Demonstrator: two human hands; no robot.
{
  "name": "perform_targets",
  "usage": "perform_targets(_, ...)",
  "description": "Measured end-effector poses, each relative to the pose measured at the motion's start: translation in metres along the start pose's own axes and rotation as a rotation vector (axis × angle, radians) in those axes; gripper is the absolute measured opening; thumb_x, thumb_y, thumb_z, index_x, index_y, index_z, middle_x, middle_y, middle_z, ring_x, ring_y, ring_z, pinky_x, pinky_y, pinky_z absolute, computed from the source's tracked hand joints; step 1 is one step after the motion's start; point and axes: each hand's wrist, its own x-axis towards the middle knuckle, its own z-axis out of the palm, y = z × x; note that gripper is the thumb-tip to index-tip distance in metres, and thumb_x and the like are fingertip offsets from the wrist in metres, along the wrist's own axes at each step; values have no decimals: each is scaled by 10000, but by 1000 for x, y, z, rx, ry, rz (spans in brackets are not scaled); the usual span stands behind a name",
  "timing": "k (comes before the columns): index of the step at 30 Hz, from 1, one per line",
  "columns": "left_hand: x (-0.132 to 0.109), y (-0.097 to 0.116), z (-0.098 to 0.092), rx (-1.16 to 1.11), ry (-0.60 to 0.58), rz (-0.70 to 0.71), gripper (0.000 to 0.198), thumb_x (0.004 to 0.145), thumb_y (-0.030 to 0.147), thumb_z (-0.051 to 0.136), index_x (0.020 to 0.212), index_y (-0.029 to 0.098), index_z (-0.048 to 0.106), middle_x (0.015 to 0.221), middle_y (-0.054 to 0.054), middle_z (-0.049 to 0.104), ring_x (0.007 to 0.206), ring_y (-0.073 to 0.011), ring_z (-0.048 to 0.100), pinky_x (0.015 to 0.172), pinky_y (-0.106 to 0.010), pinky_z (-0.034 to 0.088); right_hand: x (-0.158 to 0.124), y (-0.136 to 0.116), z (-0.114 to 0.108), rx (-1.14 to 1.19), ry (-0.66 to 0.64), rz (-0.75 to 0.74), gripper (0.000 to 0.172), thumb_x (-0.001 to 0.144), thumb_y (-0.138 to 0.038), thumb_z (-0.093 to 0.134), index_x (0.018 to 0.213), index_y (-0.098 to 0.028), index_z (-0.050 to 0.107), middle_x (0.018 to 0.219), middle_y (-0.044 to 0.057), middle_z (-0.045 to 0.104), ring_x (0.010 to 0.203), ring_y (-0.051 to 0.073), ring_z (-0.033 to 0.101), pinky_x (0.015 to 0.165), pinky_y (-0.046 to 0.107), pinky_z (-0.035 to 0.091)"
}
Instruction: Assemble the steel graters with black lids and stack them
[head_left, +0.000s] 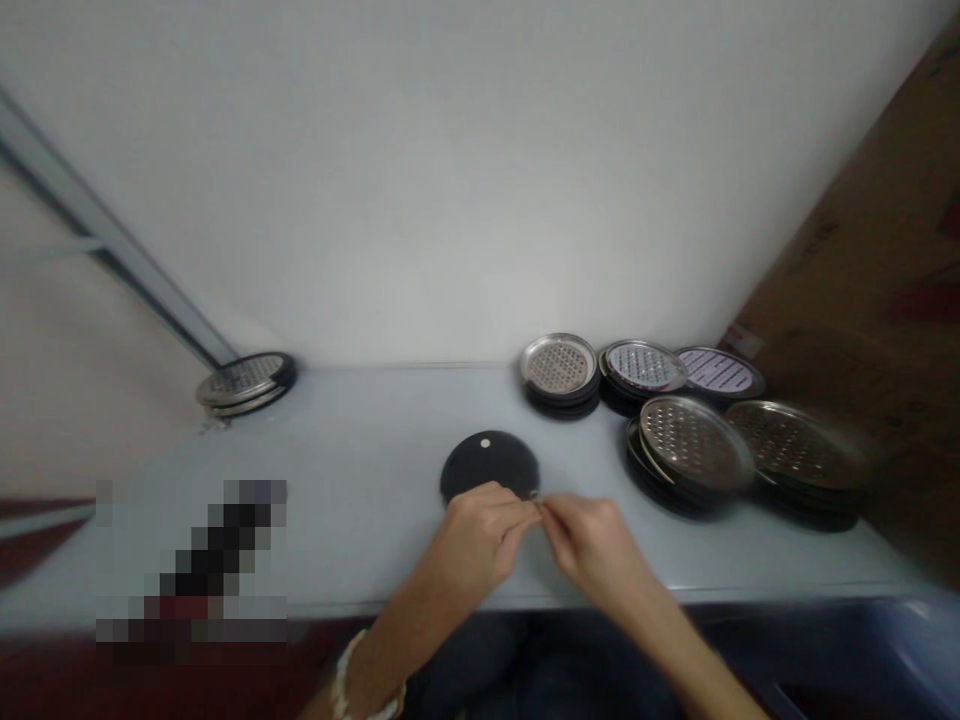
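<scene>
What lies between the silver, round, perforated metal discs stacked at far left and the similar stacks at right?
Head view: a round black disc, the left hand and right hand by its near edge.

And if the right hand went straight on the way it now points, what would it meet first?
Probably the left hand, which the right hand seems to touch; beyond it lies the black disc, though depth is unclear.

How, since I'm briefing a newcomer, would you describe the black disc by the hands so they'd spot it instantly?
On the pale table, look just beyond the left hand. The black disc there has a pale round spot near its far edge; unlike the silver-rimmed stacks, its face is black.
</scene>
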Motion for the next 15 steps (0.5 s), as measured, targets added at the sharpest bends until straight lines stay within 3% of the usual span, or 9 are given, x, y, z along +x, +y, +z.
perform_targets(15, -2, 11, 14, 213, 239, 130, 182, 964, 75, 503, 989, 143, 670, 785, -51, 684, 752, -172, 626, 729, -303, 553, 0, -5, -12, 60, 48, 65, 323, 955, -179, 438, 641, -211, 507, 552, 3, 570, 480, 123, 496, 537, 259, 281)
